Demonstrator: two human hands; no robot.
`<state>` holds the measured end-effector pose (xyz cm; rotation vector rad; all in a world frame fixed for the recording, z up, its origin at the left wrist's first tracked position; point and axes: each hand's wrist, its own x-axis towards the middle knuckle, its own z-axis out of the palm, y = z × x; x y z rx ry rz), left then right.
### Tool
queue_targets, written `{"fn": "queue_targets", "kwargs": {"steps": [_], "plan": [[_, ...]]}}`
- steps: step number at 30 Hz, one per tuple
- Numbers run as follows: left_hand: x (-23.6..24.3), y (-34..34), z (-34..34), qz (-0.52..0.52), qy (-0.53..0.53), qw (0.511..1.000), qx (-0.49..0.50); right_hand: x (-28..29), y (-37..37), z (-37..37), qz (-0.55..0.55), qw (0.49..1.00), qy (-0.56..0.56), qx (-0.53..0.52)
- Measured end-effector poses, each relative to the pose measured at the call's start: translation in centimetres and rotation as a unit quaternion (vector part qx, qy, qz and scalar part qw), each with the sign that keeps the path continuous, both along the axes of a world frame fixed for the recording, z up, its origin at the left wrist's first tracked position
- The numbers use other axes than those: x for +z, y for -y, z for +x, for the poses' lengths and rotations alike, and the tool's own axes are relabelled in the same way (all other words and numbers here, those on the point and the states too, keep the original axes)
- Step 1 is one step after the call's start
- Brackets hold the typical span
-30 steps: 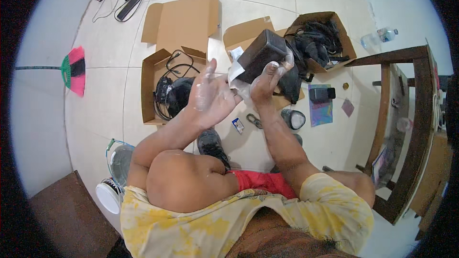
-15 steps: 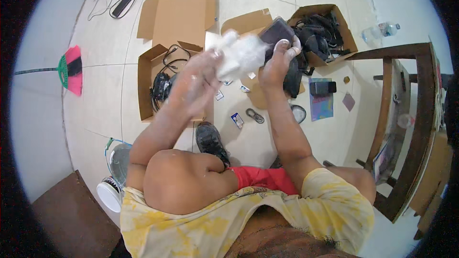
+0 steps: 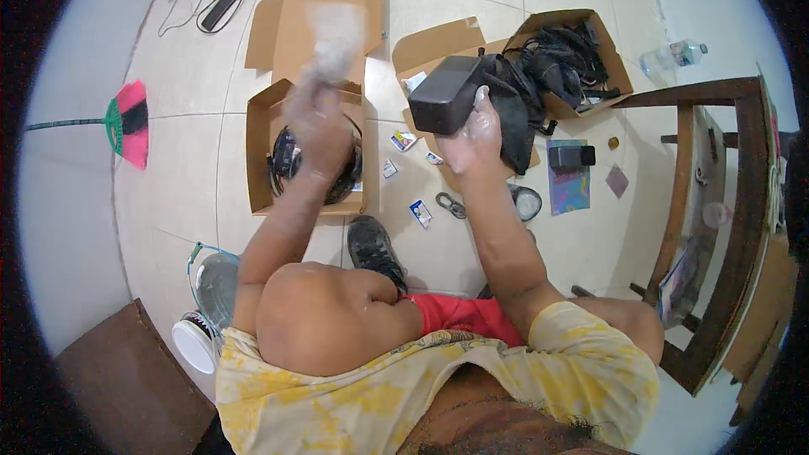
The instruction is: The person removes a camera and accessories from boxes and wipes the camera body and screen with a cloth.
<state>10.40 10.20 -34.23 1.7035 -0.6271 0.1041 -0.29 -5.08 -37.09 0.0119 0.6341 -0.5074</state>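
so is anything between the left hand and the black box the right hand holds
Nothing visible. The right hand holds the black box up in the air. The left hand, blurred and gripping something pale, is raised beside it with only open air between them, above the open carton on the floor.

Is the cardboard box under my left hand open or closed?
Open: the cardboard box has its flaps spread, with black cables showing inside.

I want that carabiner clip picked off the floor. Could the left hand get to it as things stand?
Probably not right away: the left hand is raised and blurred, holding a pale wrapper. The carabiner clip lies on open tile, unobstructed, but the hand is occupied.
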Motion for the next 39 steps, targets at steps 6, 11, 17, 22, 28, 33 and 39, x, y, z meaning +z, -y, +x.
{"fn": "queue_targets", "kwargs": {"steps": [6, 11, 17, 22, 28, 33, 39], "plan": [[-4.0, 1.7, -5.3, 0.127, 0.266, 0.942, -0.161, 0.0, -2.2, -0.2, -0.068, 0.997, -0.035, 0.033], [-2.1, 2.6, -4.4, 0.086, 0.095, 0.948, -0.293, -1.0, -4.4, 0.4, -0.29, 0.937, -0.137, -0.139], [-5.4, 2.3, -8.1, 0.145, 0.197, 0.955, -0.166, 1.0, -2.3, -1.0, -0.435, 0.865, -0.181, -0.171], [-3.0, 3.0, -6.3, -0.102, -0.326, 0.911, -0.232, 0.7, -4.4, -0.5, -0.435, 0.872, -0.138, -0.177], [0.3, 2.6, -6.9, -0.254, -0.566, 0.745, -0.245, -2.8, -1.8, 1.4, -0.338, 0.902, -0.101, -0.248], [-0.2, 2.9, -3.7, -0.227, -0.653, 0.651, -0.312, -3.0, -1.1, -0.2, -0.421, 0.892, -0.024, -0.162], [-3.6, 2.1, -7.0, -0.219, -0.482, 0.818, -0.226, -0.8, -1.9, -0.3, -0.503, 0.852, -0.143, 0.027]]}}
